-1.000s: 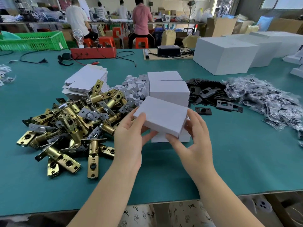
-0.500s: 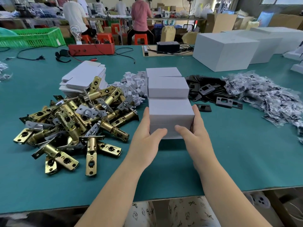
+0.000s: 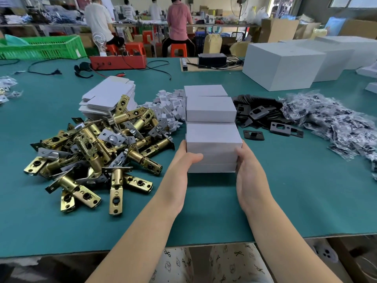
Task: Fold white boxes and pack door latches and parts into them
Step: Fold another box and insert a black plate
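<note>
One head-worn camera looks forward and down, close over the green table (image 3: 285, 201); no second view.

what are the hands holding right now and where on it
Both hold the top white box of the nearest stack: left hand on its left end, thumb across the front; right hand on its right end.
</note>
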Demonstrator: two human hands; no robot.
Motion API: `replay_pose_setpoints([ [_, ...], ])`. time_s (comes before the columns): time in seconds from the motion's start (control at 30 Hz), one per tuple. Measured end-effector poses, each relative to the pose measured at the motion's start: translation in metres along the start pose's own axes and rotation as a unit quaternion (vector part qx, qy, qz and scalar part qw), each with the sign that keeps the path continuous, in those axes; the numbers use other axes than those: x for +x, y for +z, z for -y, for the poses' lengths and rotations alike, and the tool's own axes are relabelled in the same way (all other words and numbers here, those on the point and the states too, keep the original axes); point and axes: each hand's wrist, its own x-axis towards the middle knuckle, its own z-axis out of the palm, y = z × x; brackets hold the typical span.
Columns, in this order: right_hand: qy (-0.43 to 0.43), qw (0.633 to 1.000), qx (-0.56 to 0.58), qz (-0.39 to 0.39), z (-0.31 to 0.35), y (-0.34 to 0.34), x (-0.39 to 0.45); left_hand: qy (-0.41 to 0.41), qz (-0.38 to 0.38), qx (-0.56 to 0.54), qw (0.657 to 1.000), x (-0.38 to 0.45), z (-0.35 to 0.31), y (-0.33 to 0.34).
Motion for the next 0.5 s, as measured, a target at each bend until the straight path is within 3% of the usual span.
replay_pose_setpoints([
  [0.17,0.081,0.995,0.05,0.006,0.002,-0.0004,-0.0006,-0.011,0.016,-0.036,0.999,-0.0024,-0.0007,-0.0004],
  [0.5,0.074,0.996,0.047,0.032,0.0013,-0.0052,0.0012,-0.011,0.038,-0.013,0.999,0.001,-0.0026,-0.0056],
])
